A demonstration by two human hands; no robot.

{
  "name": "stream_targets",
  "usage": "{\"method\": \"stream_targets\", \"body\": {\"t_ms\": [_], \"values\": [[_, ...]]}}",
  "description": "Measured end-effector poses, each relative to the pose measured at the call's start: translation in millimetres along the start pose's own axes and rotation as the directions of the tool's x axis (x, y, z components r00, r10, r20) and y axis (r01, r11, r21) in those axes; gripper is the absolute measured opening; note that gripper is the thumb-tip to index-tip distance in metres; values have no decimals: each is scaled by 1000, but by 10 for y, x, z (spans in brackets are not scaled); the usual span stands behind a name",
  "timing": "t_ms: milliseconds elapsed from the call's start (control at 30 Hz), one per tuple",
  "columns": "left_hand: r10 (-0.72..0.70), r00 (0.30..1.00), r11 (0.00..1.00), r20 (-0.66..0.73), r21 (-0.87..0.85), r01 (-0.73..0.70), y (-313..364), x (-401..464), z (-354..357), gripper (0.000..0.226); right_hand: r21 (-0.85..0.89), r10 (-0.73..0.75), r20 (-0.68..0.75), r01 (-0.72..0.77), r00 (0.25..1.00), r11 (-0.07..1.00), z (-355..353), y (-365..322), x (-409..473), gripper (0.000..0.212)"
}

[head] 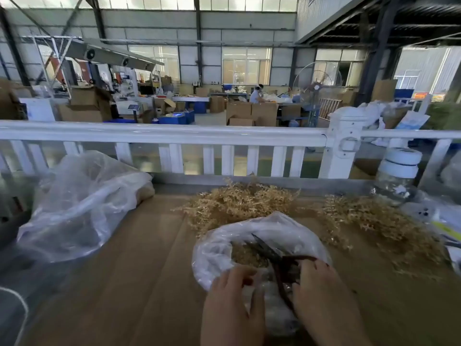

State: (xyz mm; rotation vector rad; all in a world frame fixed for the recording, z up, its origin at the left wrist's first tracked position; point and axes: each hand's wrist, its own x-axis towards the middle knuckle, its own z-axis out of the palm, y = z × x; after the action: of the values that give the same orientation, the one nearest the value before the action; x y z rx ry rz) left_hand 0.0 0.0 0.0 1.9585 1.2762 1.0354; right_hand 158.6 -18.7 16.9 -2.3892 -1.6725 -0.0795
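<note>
Clear plastic makes both of the bags on my bench (139, 258). I count two. The small bag (219, 248) sits right in front of me, near the front edge, and its mouth is open.

My left hand (232, 303) has its fingers curled and pinches the near rim of the small bag. My right hand (321, 295) holds one pair of scissors (272, 253). My fingers are curled round the dark red handles. The dark blades point away from me, into the mouth of the small bag. I cannot tell if the blades are apart.

Inside the small bag are gold sprigs (245, 253), too many to count.

Two heaps of the same gold stuff lie on the bench. The first heap (237, 203) is just behind the small bag and touches it. The second heap (369, 218) is to the right, near the first one.

The big bag (82, 203) lies crumpled at the left, well apart from the small bag.

One jar (396, 176) with a white lid stands at the back right, just behind the second heap.

One white fence (174, 136) runs along the back of the bench. Far behind it, one person (257, 93) sits among brown boxes (249, 111).
</note>
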Motion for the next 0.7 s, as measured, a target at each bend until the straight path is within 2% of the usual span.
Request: {"method": "stream_targets", "body": {"t_ms": [33, 133, 233, 367, 467, 533, 600, 700], "values": [[46, 994, 997, -95, 69, -40, -7, 141, 18, 15, -24, 2, -11, -2, 1000, 1000, 25, 19, 92, 36], [51, 981, 977, -185, 214, -10, 28, 624, -25, 16, -8, 65, -3, -65, 998, 998, 30, -13, 256, 37], [-60, 990, 939, -129, 330, 100, -61, 1023, 6, 30, -107, 68, 55, -62, 996, 992, 104, -8, 369, 34], [-193, 978, 856, -79, 474, 207, -160, 1451, 30, 38, -82, 89, 71, -84, 993, 993, 52, -9, 448, 37], [-252, 960, 811, -122, 514, 279, -294, 1666, -3, 46, 11, 129, 89, -130, 988, 991, -83, 22, 429, 43], [-295, 942, 783, -158, 525, 333, -413, 1767, -41, 51, 95, 165, 50, -169, 985, 981, -204, 41, 414, 48], [-364, 918, 761, -157, 519, 390, -529, 1827, -59, 56, 151, 143, -3, -140, 990, 979, -275, 7, 465, 45], [-454, 881, 725, -132, 520, 452, -649, 1860, -40, 67, 346, 53, 39, -63, 998, 936, -192, -153, 681, 39]]}}
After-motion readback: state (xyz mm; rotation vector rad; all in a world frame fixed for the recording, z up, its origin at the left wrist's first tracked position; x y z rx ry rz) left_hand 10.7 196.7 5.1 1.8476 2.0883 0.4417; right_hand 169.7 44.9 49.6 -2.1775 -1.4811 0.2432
